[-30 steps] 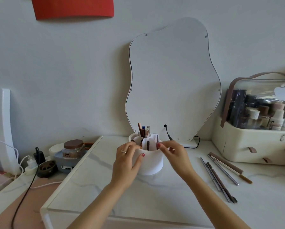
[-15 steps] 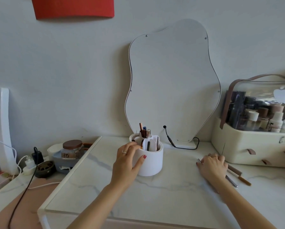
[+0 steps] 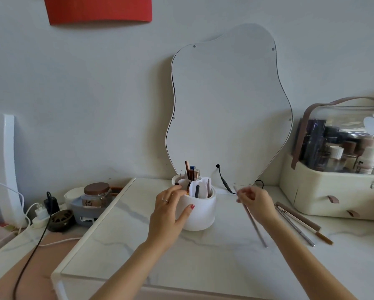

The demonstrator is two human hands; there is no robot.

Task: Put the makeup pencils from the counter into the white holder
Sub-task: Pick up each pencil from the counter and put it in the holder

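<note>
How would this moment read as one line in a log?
left hand: steadying white holder | right hand: carrying pencil | remaining pencils: on counter

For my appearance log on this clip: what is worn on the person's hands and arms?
The left hand wears a thin ring on one finger and red polish on the thumbnail. The right hand shows no jewellery; its nails are hidden. Both forearms are bare, with no sleeves or watch in view.
</note>
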